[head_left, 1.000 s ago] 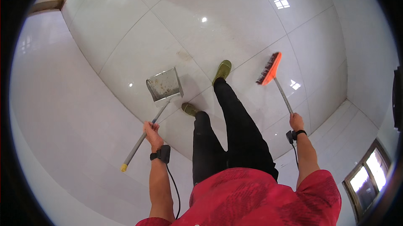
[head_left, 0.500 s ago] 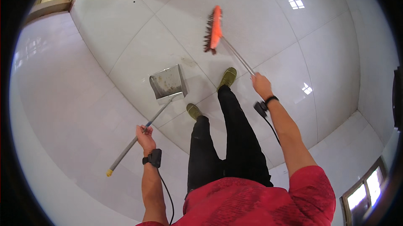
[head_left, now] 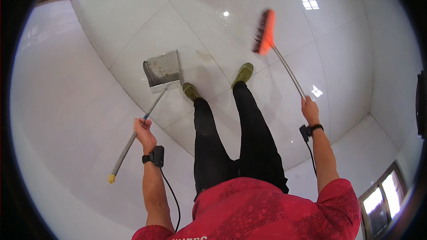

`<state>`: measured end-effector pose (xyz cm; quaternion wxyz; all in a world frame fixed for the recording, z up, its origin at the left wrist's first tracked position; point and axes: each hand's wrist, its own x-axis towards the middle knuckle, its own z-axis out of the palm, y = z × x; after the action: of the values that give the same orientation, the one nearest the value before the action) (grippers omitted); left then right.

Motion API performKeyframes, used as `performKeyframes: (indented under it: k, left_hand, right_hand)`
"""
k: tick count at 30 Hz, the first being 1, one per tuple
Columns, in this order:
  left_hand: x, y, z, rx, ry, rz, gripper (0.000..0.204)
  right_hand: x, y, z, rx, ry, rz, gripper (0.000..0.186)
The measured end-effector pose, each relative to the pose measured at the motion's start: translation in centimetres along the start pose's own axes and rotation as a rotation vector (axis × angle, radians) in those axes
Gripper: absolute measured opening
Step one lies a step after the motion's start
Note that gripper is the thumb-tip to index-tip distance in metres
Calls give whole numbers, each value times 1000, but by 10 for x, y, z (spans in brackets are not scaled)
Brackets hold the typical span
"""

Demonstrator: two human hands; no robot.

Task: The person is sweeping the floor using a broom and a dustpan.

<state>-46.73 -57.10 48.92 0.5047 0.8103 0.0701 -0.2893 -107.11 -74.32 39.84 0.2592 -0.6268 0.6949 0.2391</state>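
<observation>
My left hand (head_left: 145,133) is closed round the grey handle of a long-handled metal dustpan (head_left: 165,67). The pan lies to the left of my left shoe, with brownish dirt specks inside; the handle's yellow end cap sticks out behind my hand. In my right hand (head_left: 311,110) is the thin metal handle of a broom (head_left: 267,33), gripped near its upper end. Its orange head, slightly blurred, has dark bristles facing left toward the dustpan side. Whether the bristles touch the floor, I cannot tell.
Pale glossy tiles (head_left: 213,26) make up the floor, with a faint brown smudge (head_left: 204,55) between dustpan and broom. A light wall (head_left: 66,75) runs along the left. My green shoes (head_left: 243,75) stand mid-floor. A window (head_left: 382,200) is at lower right.
The broom and my right hand have swung to the right, away from the dustpan. My left hand and the dustpan have shifted slightly left and toward the top of the view.
</observation>
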Motion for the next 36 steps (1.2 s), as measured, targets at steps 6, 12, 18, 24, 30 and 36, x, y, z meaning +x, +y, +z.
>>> performKeyframes:
  k: [6,12,18,24,30,36]
  left_hand:
    - [-3,0,13,-3,11,-17,23]
    - [2,-7,2,38,-90,30,25]
    - [9,-11,-7,32,-76,29,25]
    - [-5,6,7,45,-93,70,27]
    - [3,-12,1,-39,-28,73,29]
    - [6,-20,-2,-117,89,22,27]
  right_hand:
    - [-92,76,33,-83,-91,263,31]
    - [-64,-17,97,75,-79,129,33]
    - [5,-164,65,188,-34,-224,31]
    - [109,-290,-9,251,83,-316,33]
    - [156,-265,-38,222,226,-440,31]
    - [93,-137,-57,132,140,-145,37]
